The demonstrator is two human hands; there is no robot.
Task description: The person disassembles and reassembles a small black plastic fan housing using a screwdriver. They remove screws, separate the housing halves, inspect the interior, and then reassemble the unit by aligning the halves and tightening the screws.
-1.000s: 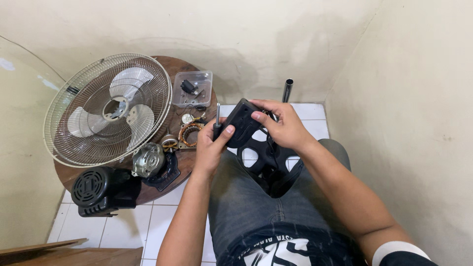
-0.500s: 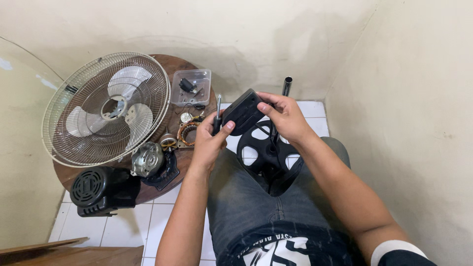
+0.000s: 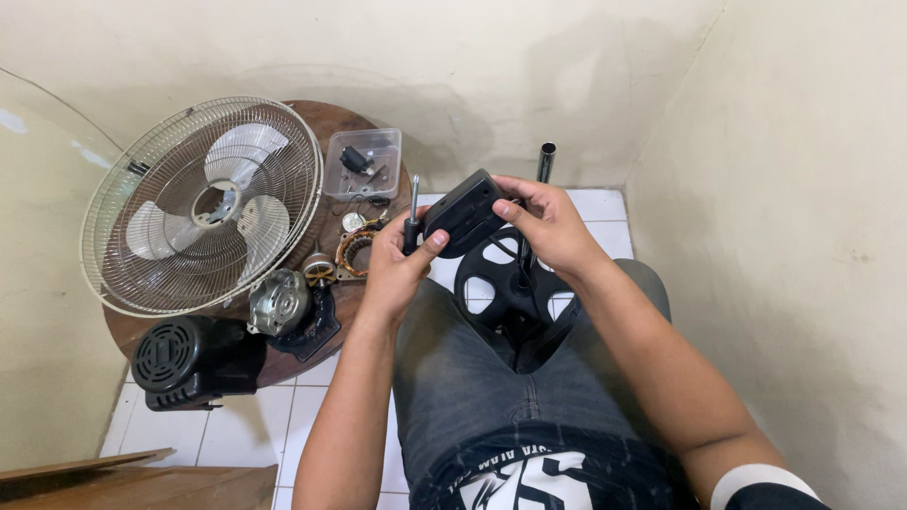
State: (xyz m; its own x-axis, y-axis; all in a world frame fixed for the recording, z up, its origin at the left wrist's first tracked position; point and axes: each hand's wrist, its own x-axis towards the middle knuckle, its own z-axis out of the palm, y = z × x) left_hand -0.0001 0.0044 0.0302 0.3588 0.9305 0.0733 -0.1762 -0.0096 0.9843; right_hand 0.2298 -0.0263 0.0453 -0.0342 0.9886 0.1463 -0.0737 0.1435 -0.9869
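Now the black plastic housing (image 3: 465,215) sits tilted up between both hands above the person's lap; a second ago it lay lower and flatter against the round black base (image 3: 510,283), and the screwdriver was not showing. The left hand (image 3: 397,260) is closed around a screwdriver (image 3: 413,212), its shaft pointing upward, while its thumb presses on the near edge of the housing. The right hand (image 3: 548,227) grips the housing's far end, fingers curled over the top. Judging by the lift, the housing is being turned for a look at another face, with the tool held ready beside it.

Beneath the hands, the round black base with its oval cut-outs rests on the jeans, and a dark metal tube (image 3: 545,161) rises behind it towards the wall corner.

To the left, a round wooden desk (image 3: 326,118) carries a fan grille with pale blades (image 3: 203,203), a clear plastic tray of small parts (image 3: 364,162), a copper-wound stator (image 3: 357,250), a silver motor (image 3: 279,302) and a black motor cover (image 3: 194,357). These lie close together near the left forearm, well clear of the housing itself. White floor tiles (image 3: 236,430) show below the desk.
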